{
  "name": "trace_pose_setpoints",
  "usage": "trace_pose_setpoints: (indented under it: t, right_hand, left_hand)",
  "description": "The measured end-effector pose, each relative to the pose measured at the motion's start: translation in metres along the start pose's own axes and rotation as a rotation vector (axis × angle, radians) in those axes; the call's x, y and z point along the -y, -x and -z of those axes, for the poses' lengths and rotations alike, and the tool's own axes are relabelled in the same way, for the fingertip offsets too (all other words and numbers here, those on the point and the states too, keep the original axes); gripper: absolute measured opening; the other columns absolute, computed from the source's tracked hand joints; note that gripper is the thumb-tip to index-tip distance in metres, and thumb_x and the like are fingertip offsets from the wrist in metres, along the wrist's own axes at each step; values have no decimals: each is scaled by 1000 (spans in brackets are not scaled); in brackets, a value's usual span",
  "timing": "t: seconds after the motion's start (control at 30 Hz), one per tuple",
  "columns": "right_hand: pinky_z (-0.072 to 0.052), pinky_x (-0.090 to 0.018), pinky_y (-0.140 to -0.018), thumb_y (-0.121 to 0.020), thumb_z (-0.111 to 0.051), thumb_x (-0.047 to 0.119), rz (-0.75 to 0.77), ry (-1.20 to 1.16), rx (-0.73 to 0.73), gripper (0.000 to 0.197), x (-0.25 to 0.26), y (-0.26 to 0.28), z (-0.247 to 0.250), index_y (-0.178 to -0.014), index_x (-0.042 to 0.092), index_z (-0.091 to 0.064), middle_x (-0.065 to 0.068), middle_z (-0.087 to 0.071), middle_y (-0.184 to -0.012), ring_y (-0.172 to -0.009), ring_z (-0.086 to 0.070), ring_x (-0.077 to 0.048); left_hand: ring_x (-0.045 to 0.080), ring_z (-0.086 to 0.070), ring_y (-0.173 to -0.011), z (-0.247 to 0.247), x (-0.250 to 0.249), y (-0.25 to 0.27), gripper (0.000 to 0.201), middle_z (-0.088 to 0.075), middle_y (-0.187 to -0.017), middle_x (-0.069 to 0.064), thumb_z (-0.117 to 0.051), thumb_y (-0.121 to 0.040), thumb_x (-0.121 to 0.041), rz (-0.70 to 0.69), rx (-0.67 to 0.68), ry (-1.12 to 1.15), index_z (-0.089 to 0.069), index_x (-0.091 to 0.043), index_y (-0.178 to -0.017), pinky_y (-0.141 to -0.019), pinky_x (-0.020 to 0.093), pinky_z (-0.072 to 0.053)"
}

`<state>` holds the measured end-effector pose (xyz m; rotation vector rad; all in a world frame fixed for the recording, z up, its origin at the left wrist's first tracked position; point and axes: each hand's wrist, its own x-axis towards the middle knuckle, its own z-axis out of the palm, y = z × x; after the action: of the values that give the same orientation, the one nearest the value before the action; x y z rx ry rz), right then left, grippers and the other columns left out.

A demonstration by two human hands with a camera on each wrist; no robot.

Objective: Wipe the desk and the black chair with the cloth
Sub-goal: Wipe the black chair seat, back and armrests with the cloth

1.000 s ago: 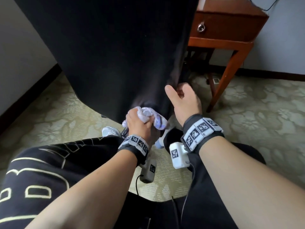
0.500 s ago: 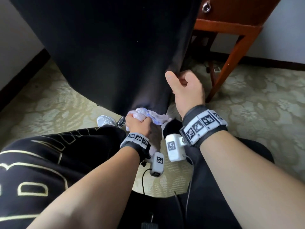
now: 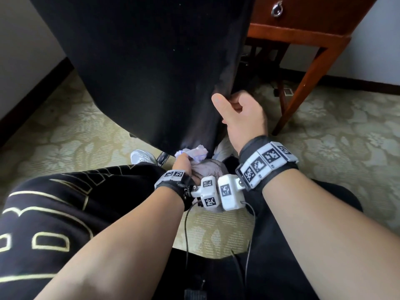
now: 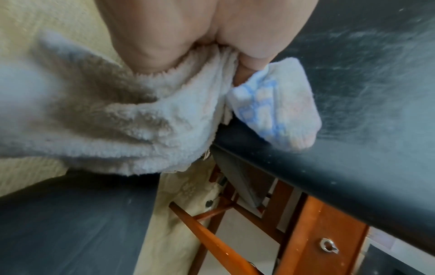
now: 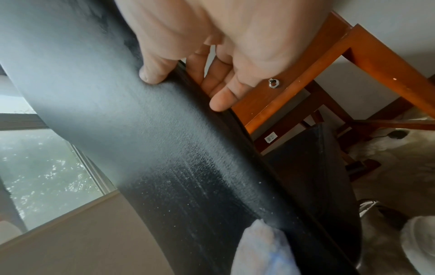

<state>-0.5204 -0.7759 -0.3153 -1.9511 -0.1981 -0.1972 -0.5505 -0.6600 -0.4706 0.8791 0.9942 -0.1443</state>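
Note:
The black chair [image 3: 147,68] shows me its broad backrest, which fills the upper middle of the head view. My left hand [image 3: 184,164] grips a bunched white cloth [image 3: 193,153] with blue checks and holds it against the backrest's bottom edge. In the left wrist view the cloth [image 4: 277,106] folds over that black edge [image 4: 306,167]. My right hand [image 3: 240,113] holds the backrest's right edge, thumb on the back face and fingers [image 5: 226,96] curled behind it. The wooden desk [image 3: 303,20] stands behind the chair at the upper right.
A patterned carpet [image 3: 335,131] covers the floor. The desk's drawer has a metal ring pull [image 3: 277,10], and its slanted leg [image 3: 303,92] comes down right of my right hand. A chair caster [image 3: 163,158] and a white shoe [image 3: 141,156] sit beside my left hand. My black trousers fill the foreground.
My left hand has slid the cloth down the backrest to its bottom edge. The right hand has kept its hold on the chair's side edge while the view has tilted.

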Motion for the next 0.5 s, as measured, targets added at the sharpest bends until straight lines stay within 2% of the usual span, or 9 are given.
trace_pose_setpoints:
  t: [0.03,0.07,0.1,0.13,0.2,0.27,0.33,0.4,0.5]
  right_hand:
    - [-56,-37,-72,-84,-70,60,-4,-1,-3,44,1,-1,-1,-77,18,-59,4,-68,-74,-75,-68,-19]
    - [-57,-40,-75,-83,-70,61,-12,-5,-5,44,2,0,-1,-78,18,-60,5,-68,-75,-75,-69,-19]
    - [-57,-42,-76,-82,-70,62,-23,-10,-5,44,3,0,-2,-77,19,-60,5,-68,-75,-76,-69,-19]
    - [-58,-44,-77,-81,-70,63,-33,-16,-2,44,3,1,-2,-77,20,-60,5,-68,-75,-77,-69,-19]
    - [-59,-45,-77,-79,-70,64,-51,-25,13,41,5,2,-1,-74,24,-61,7,-68,-74,-77,-70,-17]
    - [-59,-43,-77,-81,-71,62,-61,-12,26,38,8,1,2,-72,26,-60,7,-69,-73,-75,-70,-17]
    - [-59,-43,-78,-82,-71,59,-68,-6,54,36,12,1,6,-72,26,-62,6,-70,-73,-75,-72,-17]
    - [-59,-43,-79,-83,-71,57,-85,-16,91,32,14,3,10,-76,27,-65,6,-72,-75,-76,-73,-16]
    - [-60,-46,-87,-81,-68,52,-172,-64,183,31,17,3,16,-84,22,-72,5,-75,-86,-81,-75,-13]
  left_hand:
    - [24,-70,-67,0,-3,-4,33,-70,-75,13,-53,-102,-30,16,26,4,-63,-2,-86,-68,28,-60]
    - [26,-74,-74,1,-5,-4,35,-74,-81,19,-70,-90,-29,13,59,-12,-68,6,-88,-70,31,-63]
    - [30,-76,-90,2,-6,-12,39,-76,-97,23,-83,-74,-25,59,100,-37,-73,8,-93,-83,40,-63]
    - [34,-74,-104,4,-5,-20,38,-75,-111,24,-85,-64,-20,90,100,-45,-78,4,-93,-96,48,-58]
    - [37,-71,-114,4,-12,-8,43,-74,-115,24,-74,-65,-18,110,109,22,-79,4,-101,-105,50,-53]
    - [31,-77,-94,-4,-32,48,43,-77,-102,20,-68,-75,-23,65,159,-10,-75,10,-102,-91,42,-61]
    - [22,-72,-57,-5,-45,65,34,-72,-68,13,-57,-94,-25,29,179,-13,-72,2,-81,-69,28,-61]
    - [19,-67,-51,-7,-60,80,41,-67,-62,8,-47,-102,-27,24,209,-41,-69,-3,-77,-75,26,-56]
    - [21,-69,-53,-6,-83,104,42,-68,-66,7,-46,-101,-25,-36,243,-30,-73,-4,-76,-67,28,-57]
